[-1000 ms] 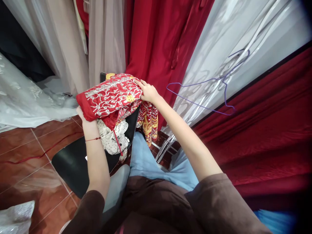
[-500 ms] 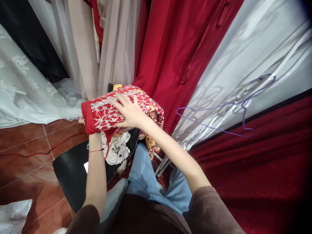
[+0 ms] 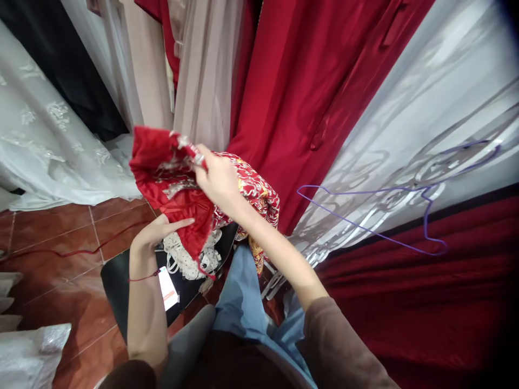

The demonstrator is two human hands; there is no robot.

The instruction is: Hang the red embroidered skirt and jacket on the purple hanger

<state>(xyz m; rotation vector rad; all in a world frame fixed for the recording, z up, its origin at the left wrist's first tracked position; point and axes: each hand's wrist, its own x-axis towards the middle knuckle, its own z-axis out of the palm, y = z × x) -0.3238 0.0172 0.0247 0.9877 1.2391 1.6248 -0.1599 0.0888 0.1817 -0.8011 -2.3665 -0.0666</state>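
Fingers of your right hand (image 3: 219,181) clamp the red embroidered garment (image 3: 184,202), its end raised above the black seat (image 3: 115,278); half a second ago they lay spread on it. Your left hand (image 3: 156,229), then mostly covered, now shows below, one finger against the cloth; its grip cannot be told. A phone (image 3: 168,289) now shows more screen, its writing unreadable.

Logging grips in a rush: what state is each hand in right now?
Left hand: one digit extended across the garment's plain red fabric; whether it grips cannot be told.
Right hand: closed, holding the red embroidered garment.
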